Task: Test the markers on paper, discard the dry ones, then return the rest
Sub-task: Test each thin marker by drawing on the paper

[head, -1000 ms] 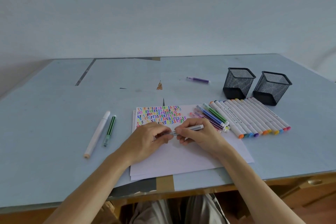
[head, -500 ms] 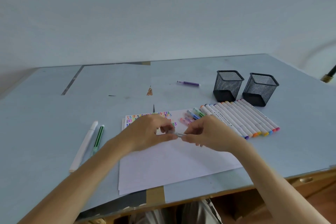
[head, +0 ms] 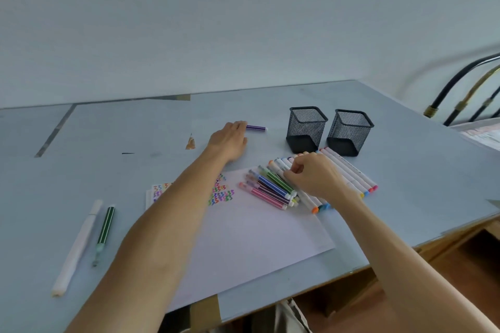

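L hand (head: 228,140) flat at purple marker (head: 256,128); R hand (head: 315,174) (fingers curled) on marker row (head: 349,170).

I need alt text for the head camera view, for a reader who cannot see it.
A person's left hand reaches to a purple marker on a grey table, while the right hand rests on a row of markers beside scribbled paper. Two black mesh cups stand behind.

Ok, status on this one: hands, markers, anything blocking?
Left hand flat at the purple marker. Right hand curled over the marker rows, grip unclear. Both mesh cups unobstructed.
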